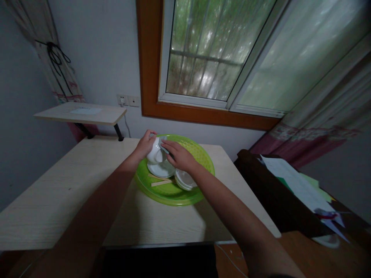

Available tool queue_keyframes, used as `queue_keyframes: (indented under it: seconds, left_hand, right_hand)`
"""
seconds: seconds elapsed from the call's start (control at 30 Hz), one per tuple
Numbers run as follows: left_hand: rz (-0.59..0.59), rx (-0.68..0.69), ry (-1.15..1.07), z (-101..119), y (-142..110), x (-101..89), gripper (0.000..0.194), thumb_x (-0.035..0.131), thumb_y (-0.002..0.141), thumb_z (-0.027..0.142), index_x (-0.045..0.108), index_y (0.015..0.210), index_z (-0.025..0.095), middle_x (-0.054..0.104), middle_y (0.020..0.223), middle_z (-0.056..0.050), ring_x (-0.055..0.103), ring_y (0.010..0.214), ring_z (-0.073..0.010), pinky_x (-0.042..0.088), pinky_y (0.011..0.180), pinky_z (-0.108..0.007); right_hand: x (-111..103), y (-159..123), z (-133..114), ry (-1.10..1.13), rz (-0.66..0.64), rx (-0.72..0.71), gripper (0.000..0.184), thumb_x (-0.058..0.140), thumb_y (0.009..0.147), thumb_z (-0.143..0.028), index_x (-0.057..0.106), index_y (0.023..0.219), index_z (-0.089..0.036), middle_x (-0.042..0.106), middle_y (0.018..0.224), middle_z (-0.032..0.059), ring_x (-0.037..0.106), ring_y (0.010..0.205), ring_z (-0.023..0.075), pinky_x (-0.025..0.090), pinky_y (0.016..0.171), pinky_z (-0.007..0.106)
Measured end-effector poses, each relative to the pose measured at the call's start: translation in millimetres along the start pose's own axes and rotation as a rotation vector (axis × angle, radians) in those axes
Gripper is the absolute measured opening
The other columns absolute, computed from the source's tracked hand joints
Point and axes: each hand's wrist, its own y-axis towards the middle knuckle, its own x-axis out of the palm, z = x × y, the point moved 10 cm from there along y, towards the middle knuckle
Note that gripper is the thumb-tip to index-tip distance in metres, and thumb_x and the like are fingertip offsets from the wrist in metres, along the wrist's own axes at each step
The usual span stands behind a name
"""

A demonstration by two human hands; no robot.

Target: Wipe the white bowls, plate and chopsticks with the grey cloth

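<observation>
A white, glossy bowl (151,156) is tilted above the green tray (174,200), and my left hand (145,144) is closed around its left side. My right hand (181,154) is closed on a grey cloth (162,143) pressed against the bowl's upper right edge; part of the cloth is hidden by my fingers. Right below the held bowl lies a white plate (162,170) on the tray. Beside it, under my right wrist, sit stacked white bowls (184,181). Wooden chopsticks (160,183) rest on the tray in front of the plate.
The tray stands on a light wooden table (87,185). A small raised shelf (84,114) with a paper on it is at the back left. To the right, papers (290,181) lie on a dark brown surface. A window (208,50) and curtains are behind.
</observation>
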Motion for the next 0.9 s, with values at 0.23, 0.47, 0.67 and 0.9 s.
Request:
queue_keyframes:
  seconds: [0.23, 0.47, 0.67, 0.9]
  left_hand:
    - [0.049, 0.178, 0.212, 33.0, -11.0, -5.5, 0.024, 0.048, 0.093, 0.034, 0.057, 0.112, 0.021, 0.063, 0.087, -0.003, 0.058, 0.078, -0.0189, 0.041, 0.076, -0.029]
    - [0.094, 0.192, 0.246, 39.0, -16.3, -9.9, 0.027, 0.047, 0.094, 0.034, 0.057, 0.115, 0.020, 0.062, 0.083, -0.003, 0.056, 0.071, -0.0184, 0.041, 0.071, -0.028]
    - [0.058, 0.232, 0.261, 47.1, -20.5, -4.9, 0.026, 0.048, 0.093, 0.032, 0.058, 0.114, 0.020, 0.064, 0.087, -0.005, 0.059, 0.078, -0.0207, 0.044, 0.078, -0.030]
    - [-0.027, 0.260, 0.243, 49.1, -25.2, 6.0, 0.028, 0.052, 0.092, 0.032, 0.059, 0.117, 0.020, 0.064, 0.084, -0.005, 0.059, 0.076, -0.0209, 0.045, 0.080, -0.031]
  right_hand:
    - [1.9, 5.1, -21.2, -0.130, -0.064, -0.092, 0.051, 0.058, 0.090, -0.019, 0.053, 0.141, -0.021, 0.048, 0.153, 0.0109, 0.043, 0.141, 0.0275, 0.038, 0.118, 0.049]
    - [-5.8, 0.9, 18.1, -0.186, 0.045, 0.129, 0.040, 0.060, 0.093, -0.021, 0.061, 0.133, -0.026, 0.059, 0.141, 0.0097, 0.056, 0.126, 0.0264, 0.049, 0.107, 0.045]
    - [0.9, -3.6, 45.2, -0.141, 0.072, 0.208, 0.029, 0.056, 0.095, -0.020, 0.070, 0.120, -0.018, 0.070, 0.124, 0.0117, 0.065, 0.113, 0.0249, 0.052, 0.103, 0.042]
    - [-1.8, 2.5, 10.8, -0.054, 0.071, 0.051, 0.044, 0.054, 0.095, -0.016, 0.059, 0.138, -0.025, 0.059, 0.143, 0.0081, 0.056, 0.131, 0.0224, 0.045, 0.113, 0.044]
